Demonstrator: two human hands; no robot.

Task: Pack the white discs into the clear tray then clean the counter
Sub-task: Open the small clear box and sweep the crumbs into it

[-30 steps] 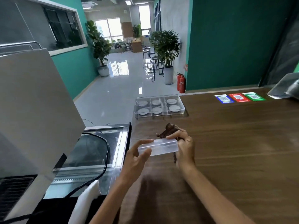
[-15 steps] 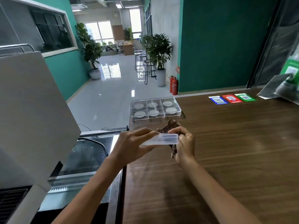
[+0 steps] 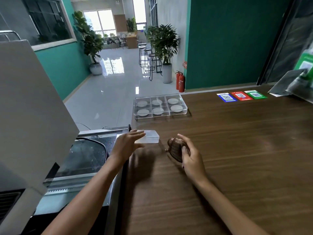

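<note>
The clear tray (image 3: 161,116) stands near the counter's far left corner, with several white discs (image 3: 176,108) lying one per compartment. Closer to me, a small clear box (image 3: 151,136) sits by the counter's left edge. My left hand (image 3: 127,144) holds it, fingers stretched over its top and thumb at its near side. To the right of the box, my right hand (image 3: 192,158) grips a bunched brown cloth (image 3: 176,148) against the wooden counter (image 3: 237,150).
Blue, red and green code stickers (image 3: 241,95) lie flat at the counter's far right, beside a tilted display stand (image 3: 294,82). Left of the counter sits a glass-topped cabinet (image 3: 88,155) with a black cable and a large grey panel (image 3: 25,107).
Both hands held the clear box together above the counter before. Now my left hand alone has carried it left and down to the counter edge, while my right hand keeps the cloth.
</note>
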